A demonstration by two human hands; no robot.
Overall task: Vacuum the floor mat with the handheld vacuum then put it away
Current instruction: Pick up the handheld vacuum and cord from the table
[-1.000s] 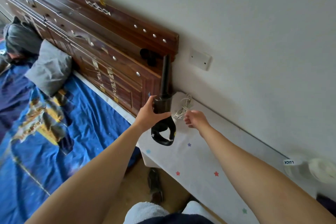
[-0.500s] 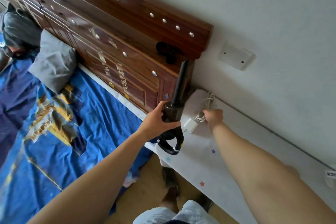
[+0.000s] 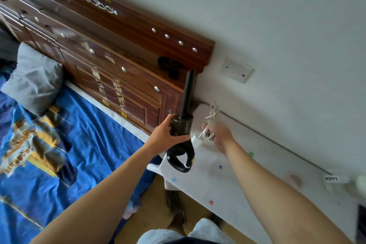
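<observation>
My left hand (image 3: 165, 135) grips the black handheld vacuum (image 3: 182, 125) around its body, nozzle pointing up toward the headboard corner and loop handle hanging below. My right hand (image 3: 219, 134) holds a bundled white charger cable (image 3: 212, 119) with its white plug (image 3: 196, 140) just above the white star-patterned table top (image 3: 227, 180). The two hands are close together, the plug almost touching the vacuum. No floor mat is in view.
A dark wooden headboard (image 3: 118, 49) runs along the wall, with a bed in blue sheets (image 3: 59, 144) and a grey pillow (image 3: 33, 77) at left. A white wall plate (image 3: 237, 69) sits above the table. White containers (image 3: 340, 182) stand at the table's far right. Wooden floor (image 3: 156, 210) lies below.
My right hand has lifted the cable bundle and plug slightly off the table. My left hand keeps its grip on the vacuum beside the headboard.
</observation>
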